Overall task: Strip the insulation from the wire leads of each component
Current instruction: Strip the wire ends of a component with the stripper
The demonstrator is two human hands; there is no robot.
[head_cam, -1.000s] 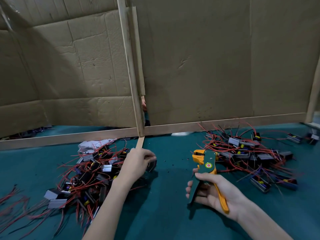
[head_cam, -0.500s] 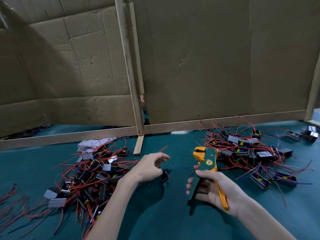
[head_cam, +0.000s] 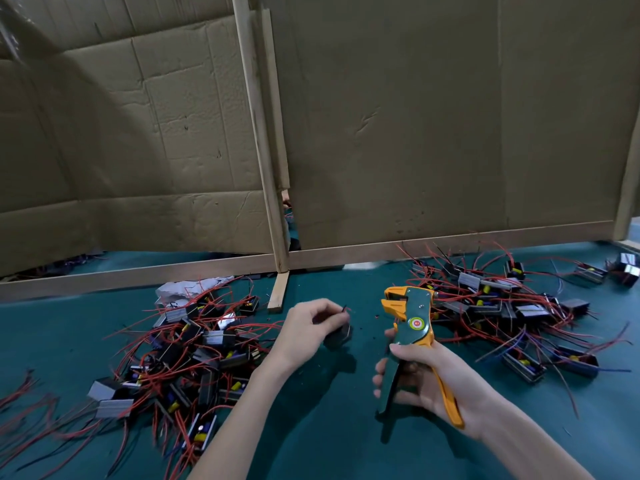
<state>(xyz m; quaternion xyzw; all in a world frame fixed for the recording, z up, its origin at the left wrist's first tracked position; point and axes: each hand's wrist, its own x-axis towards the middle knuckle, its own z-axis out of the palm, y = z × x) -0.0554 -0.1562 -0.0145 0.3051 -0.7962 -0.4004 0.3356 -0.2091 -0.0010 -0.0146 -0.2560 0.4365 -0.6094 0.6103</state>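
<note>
My left hand [head_cam: 304, 329] holds a small dark component [head_cam: 338, 336] above the green table, with its thin leads pinched between the fingertips and pointing right. My right hand [head_cam: 427, 379] grips a green and orange wire stripper [head_cam: 410, 336] upright, its orange jaws facing left, a short gap from the lead tips. A pile of components with red leads [head_cam: 187, 355] lies to the left of my left arm. A second pile of components [head_cam: 502, 306] spreads behind and to the right of the stripper.
A cardboard wall on a wooden frame [head_cam: 273, 209] closes off the back of the green table [head_cam: 325, 427]. A short wooden foot [head_cam: 278, 291] juts forward from the frame. Crumpled white paper [head_cam: 187, 289] lies behind the left pile. Loose red wires [head_cam: 20, 407] lie far left.
My left hand has drawn out of the left pile and moved right with a component, now close to the stripper's jaws. My right hand has held the stripper nearly still.
</note>
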